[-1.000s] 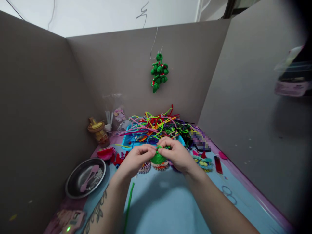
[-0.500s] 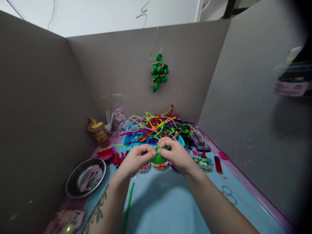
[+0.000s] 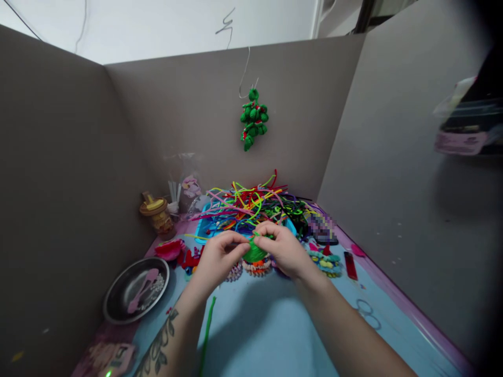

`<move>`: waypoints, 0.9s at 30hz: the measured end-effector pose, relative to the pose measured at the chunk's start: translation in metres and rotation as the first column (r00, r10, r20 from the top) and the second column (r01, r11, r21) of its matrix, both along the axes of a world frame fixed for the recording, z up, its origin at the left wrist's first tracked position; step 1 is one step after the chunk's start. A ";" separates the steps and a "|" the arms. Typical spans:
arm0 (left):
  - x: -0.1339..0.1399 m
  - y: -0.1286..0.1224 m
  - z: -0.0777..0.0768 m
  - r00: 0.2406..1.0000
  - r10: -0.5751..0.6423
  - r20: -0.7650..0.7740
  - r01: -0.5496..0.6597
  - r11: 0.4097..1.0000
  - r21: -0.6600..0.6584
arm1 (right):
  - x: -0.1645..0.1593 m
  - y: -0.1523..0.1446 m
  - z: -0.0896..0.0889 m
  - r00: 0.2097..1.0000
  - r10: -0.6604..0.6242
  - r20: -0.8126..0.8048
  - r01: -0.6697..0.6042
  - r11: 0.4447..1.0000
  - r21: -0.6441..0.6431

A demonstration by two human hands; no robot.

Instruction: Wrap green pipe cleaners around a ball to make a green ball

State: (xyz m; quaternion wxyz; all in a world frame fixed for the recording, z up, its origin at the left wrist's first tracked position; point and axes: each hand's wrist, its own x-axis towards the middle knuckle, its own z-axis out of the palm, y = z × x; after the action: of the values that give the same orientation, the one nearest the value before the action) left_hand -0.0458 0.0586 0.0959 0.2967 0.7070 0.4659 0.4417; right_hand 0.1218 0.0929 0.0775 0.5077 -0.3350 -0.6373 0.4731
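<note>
Above the middle of the table, a bright green piece of fuzzy pipe-cleaner work (image 3: 256, 252) is pinched between my two hands. My left hand (image 3: 225, 255) has thumb and forefinger closed at its left edge. At its upper right, my right hand (image 3: 280, 248) grips it with bent fingers. The exact shape under my fingertips is hidden. Below and behind it lie coiled, beaded-looking pieces (image 3: 257, 266) in orange and cream. A single green pipe cleaner (image 3: 208, 330) lies on the blue mat, right of my left forearm.
A blue tray (image 3: 202, 230) heaped with coloured pipe cleaners (image 3: 255, 201) stands at the back. Left are a metal bowl (image 3: 113, 306) and a lidded cup (image 3: 159, 217). Right lie scissors (image 3: 368, 314) and a red object (image 3: 351, 266). A green ornament (image 3: 254, 120) hangs on the back panel.
My left fingertips have shifted slightly at the green piece, while my right hand keeps its grip. The whole view has moved a little.
</note>
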 end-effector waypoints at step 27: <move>-0.004 0.009 -0.014 0.945 -0.106 0.309 0.147 0.983 -0.112 | -0.008 0.003 0.003 0.826 -0.102 -0.554 -0.200 0.867 -0.457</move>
State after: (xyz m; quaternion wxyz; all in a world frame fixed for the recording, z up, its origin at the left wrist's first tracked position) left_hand -0.0496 0.0673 0.0816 0.4388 0.6382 0.3972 0.4923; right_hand 0.1139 0.0959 0.0803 0.5560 -0.2828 -0.3251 0.7108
